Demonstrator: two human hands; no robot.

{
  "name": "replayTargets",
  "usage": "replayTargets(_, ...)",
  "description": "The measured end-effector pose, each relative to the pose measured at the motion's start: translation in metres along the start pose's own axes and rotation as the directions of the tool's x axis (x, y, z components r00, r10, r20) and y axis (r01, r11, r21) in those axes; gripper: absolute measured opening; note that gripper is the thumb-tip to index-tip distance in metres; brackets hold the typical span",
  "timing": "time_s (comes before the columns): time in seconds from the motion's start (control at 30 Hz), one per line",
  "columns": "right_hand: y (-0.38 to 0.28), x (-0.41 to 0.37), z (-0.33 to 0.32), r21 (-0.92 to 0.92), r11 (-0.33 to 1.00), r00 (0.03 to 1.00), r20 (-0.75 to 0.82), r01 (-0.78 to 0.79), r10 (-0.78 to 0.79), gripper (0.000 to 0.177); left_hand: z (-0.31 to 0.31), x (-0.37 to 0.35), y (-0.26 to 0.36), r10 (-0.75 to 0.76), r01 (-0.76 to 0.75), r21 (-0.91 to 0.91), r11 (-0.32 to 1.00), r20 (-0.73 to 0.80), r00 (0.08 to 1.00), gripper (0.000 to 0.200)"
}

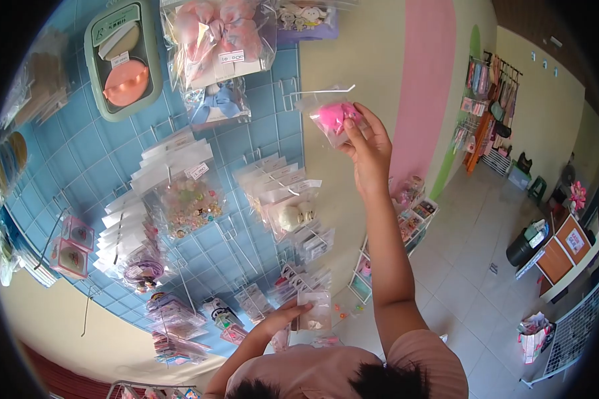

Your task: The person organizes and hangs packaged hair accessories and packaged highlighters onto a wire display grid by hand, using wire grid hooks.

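Observation:
My right hand [369, 146] is raised and closed on a small clear packet [334, 120] with a bright pink item inside, its thumb pressed on the front. The packet is right at a white metal display hook [323, 90] that sticks out from the blue wall grid [279, 136]. Lower down, near my body, my left hand [279, 322] has its fingers on a clear packet with a white card [316, 314]. Other small packets [251, 302] hang close beside that hand.
Packets of beads [186, 205], white-carded packs [283, 199] and hair bows [213, 33] hang on the grid. A green case [123, 60] is at upper left. A low shelf rack [416, 223] stands behind my right arm. Farther right are a counter [569, 249] and a black bin [526, 247].

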State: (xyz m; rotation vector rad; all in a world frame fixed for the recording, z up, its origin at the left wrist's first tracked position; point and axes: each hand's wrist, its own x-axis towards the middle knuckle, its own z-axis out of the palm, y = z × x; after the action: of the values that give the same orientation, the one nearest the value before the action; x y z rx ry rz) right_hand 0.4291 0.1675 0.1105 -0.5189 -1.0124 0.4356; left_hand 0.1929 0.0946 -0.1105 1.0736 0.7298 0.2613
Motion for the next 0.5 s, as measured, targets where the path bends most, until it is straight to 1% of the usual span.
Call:
replayTargets(0.07,-0.009,-0.003,-0.001,0.015,0.999,0.999,0.007,0.039,-0.039,0.044,-0.004,0.007,-0.005,0.006,-0.006,0.003,1.000,0.007,1.000,0.059)
replayTargets(0.17,-0.024,-0.018,-0.005,0.061,0.988,0.987,-0.092,0.141,-0.135,0.041,-0.007,0.012,-0.007,0.032,-0.032,-0.018,0.999,0.010,0.999,0.055)
replayTargets(0.27,-0.036,-0.019,-0.009,0.062,0.980,0.980,-0.066,0.191,-0.186,0.041,-0.009,0.019,-0.013,0.037,-0.036,-0.054,0.998,0.011,0.999,0.053)
replayTargets(0.3,-0.039,-0.016,-0.011,0.062,0.979,0.980,-0.053,0.195,-0.192,0.041,-0.007,0.018,-0.010,0.034,-0.033,-0.065,0.997,0.013,0.999,0.053)
replayTargets(0.4,-0.045,-0.010,-0.006,0.086,0.981,0.985,-0.048,0.171,-0.167,0.041,0.005,0.007,0.011,-0.051,0.049,-0.052,0.997,-0.037,0.998,0.053)
replayTargets(0.5,-0.043,-0.010,-0.010,0.116,0.975,0.981,-0.054,0.192,-0.187,0.041,-0.005,0.024,-0.007,0.024,-0.024,-0.093,0.995,-0.001,1.000,0.057)
